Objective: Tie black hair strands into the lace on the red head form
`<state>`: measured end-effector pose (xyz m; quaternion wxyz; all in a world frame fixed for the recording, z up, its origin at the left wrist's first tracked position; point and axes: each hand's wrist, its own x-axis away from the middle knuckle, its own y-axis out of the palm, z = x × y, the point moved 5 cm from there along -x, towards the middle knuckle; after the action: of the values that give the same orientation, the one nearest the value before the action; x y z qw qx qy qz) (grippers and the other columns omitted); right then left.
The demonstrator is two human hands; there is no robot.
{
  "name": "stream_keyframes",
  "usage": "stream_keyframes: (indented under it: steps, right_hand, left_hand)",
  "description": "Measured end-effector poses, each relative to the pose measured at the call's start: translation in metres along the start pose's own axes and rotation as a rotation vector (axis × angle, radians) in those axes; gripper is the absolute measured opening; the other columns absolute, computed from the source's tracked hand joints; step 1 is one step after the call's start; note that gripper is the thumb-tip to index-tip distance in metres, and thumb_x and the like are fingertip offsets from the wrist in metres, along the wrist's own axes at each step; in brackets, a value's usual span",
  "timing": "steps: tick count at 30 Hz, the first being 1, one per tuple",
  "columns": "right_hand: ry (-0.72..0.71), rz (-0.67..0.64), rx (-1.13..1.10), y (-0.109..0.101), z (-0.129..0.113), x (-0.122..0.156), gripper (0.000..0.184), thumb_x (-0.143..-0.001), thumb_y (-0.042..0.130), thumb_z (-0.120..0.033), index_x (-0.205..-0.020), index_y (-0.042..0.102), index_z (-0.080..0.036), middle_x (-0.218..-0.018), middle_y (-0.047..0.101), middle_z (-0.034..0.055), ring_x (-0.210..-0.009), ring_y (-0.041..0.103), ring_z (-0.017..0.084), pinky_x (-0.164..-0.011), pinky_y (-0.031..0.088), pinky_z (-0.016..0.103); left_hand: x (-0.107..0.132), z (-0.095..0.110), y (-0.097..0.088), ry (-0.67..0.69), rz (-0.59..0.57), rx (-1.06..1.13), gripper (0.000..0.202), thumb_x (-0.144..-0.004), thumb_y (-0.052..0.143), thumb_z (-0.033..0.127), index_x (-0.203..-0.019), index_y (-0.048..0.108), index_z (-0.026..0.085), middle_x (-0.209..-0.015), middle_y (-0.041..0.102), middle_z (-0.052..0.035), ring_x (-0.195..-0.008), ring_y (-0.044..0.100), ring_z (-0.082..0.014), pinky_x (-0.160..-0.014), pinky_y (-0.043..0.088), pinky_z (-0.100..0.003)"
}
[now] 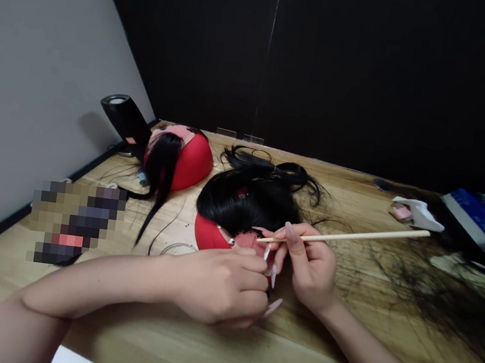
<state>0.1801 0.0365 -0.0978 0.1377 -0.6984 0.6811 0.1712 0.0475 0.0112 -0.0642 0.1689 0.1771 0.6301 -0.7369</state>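
Note:
My right hand (314, 267) pinches a ventilating needle with a long, pale wooden handle (363, 237) between thumb and fingers. Its front end points left, at the pink lace patch (244, 240) of a wig. Long black hair (244, 199) covers the wig's top and falls away to the back. Beneath it shows a red dome-shaped head block (209, 236). Against the block's near side, just below the lace, rests my left hand (224, 288), closed with fingers curled. Whatever lies between those fingers is hidden. Long, pale nails show on both hands.
Behind to the left, a second red head block (196, 161) carries pink lace and black hair, beside a black cylinder (126, 120). Loose dark hair (432, 293) spreads over the right side, near a blue-and-white package (480, 219) and crumpled white paper (424, 215). A black panel (348, 71) stands behind.

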Motion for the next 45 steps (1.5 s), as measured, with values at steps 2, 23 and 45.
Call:
stream_keyframes:
  steps: [2,23,45]
  right_hand:
    - [-0.007,-0.005,0.013,0.000,-0.001,0.000,0.023,-0.100,0.048,-0.029,-0.084,0.060,-0.018,-0.048,0.058,-0.0059,-0.050,0.063,0.006,-0.073,0.059,0.021]
    - [0.017,-0.068,0.032,-0.001,0.001,-0.002,0.024,-0.100,0.048,-0.031,-0.082,0.058,-0.018,-0.053,0.061,-0.0045,-0.044,0.059,0.006,-0.055,0.053,0.018]
    - [0.228,0.130,-0.008,-0.003,0.003,-0.009,0.043,-0.083,0.068,-0.053,-0.063,0.051,-0.019,-0.042,0.057,-0.0030,-0.028,0.051,0.010,-0.029,0.041,0.017]
  left_hand:
    - [0.000,0.000,0.001,0.002,0.002,0.000,0.033,-0.095,0.045,0.016,-0.067,0.062,0.014,-0.072,0.063,-0.0075,-0.070,0.051,-0.0182,-0.073,0.050,-0.029]
    - [0.000,-0.001,-0.003,0.005,0.035,0.004,0.035,-0.096,0.044,0.016,-0.065,0.060,0.015,-0.069,0.061,-0.0067,-0.067,0.045,-0.0170,-0.069,0.048,-0.027]
    - [0.004,-0.005,0.002,-0.011,0.023,-0.059,0.031,-0.095,0.045,0.016,-0.067,0.057,0.015,-0.069,0.060,-0.0041,-0.068,0.046,-0.0158,-0.066,0.042,-0.029]
